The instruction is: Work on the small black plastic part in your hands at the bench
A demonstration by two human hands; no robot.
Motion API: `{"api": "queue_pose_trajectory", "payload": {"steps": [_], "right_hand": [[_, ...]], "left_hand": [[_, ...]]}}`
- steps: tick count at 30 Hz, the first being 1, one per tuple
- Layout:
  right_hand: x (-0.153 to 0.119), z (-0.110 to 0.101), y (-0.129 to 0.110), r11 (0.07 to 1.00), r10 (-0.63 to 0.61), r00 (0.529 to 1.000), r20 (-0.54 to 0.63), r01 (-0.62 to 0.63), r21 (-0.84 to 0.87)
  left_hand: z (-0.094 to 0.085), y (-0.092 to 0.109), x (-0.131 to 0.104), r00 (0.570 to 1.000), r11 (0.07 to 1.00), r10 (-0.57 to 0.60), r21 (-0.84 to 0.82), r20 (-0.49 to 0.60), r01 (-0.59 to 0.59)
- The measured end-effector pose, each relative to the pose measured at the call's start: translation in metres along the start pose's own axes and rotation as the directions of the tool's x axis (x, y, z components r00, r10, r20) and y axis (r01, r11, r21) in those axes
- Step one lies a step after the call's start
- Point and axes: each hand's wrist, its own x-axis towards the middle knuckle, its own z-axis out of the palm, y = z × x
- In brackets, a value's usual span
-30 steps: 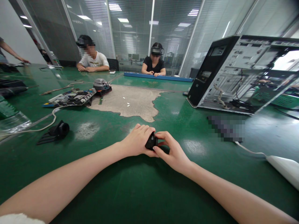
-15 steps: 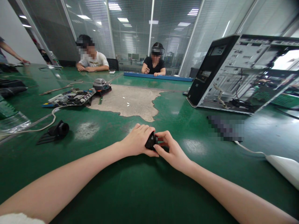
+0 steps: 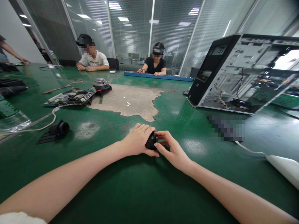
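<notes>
My left hand (image 3: 139,139) is closed around a small black device (image 3: 150,140) with a round, stepped end, just above the green table. The hand hides most of its body. From the other side my right hand (image 3: 172,150) pinches the round end between thumb and fingers. What kind of device it is, I cannot make out. A black part (image 3: 60,129) with a round barrel and a flat slatted base lies on the table to the left of my hands.
Beyond my hands a torn brown sheet (image 3: 137,98) covers the tabletop. A circuit board (image 3: 72,96) lies left of it, beside a plastic bottle (image 3: 14,115). An open computer case (image 3: 217,74) stands at the right. Two people sit across, behind a blue bar (image 3: 158,76).
My hands and the black device stay almost where they were. Across the table, one hand of the person in black has shifted left along the blue bar.
</notes>
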Motion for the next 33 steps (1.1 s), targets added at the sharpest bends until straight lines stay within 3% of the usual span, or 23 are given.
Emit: {"api": "queue_pose_trajectory", "payload": {"steps": [3,9,15,21,29,33], "right_hand": [[-0.0009,-0.0002,-0.0001,1.0,-0.005,0.999,0.037,0.005,0.01],[-0.0039,-0.0019,-0.0033,0.972,-0.179,0.984,-0.017,0.174,-0.156],[-0.0029,0.0004,-0.0013,0.991,-0.111,0.993,-0.026,0.109,-0.079],[-0.0016,0.0004,-0.0002,1.0,-0.004,0.999,0.051,0.003,0.002],[-0.0056,-0.0017,-0.005,0.956,-0.196,0.98,-0.018,0.187,-0.227],[-0.0054,-0.0012,-0.0051,0.977,-0.142,0.989,-0.04,0.133,-0.166]], "left_hand": [[-0.0001,0.0005,-0.0005,1.0,1.0,-0.003,0.01,-0.004,0.003],[-0.0003,0.0017,-0.0003,1.0,1.0,-0.006,0.007,-0.001,0.006],[0.0009,0.001,0.0,1.0,1.0,-0.001,0.013,-0.01,0.001],[0.0014,-0.0002,-0.0007,1.0,1.0,0.001,0.028,-0.013,0.0],[-0.0003,0.0014,-0.0002,1.0,0.999,-0.001,0.033,-0.003,0.001],[-0.0003,0.0008,-0.0001,1.0,1.0,-0.006,0.029,0.002,0.006]]}}
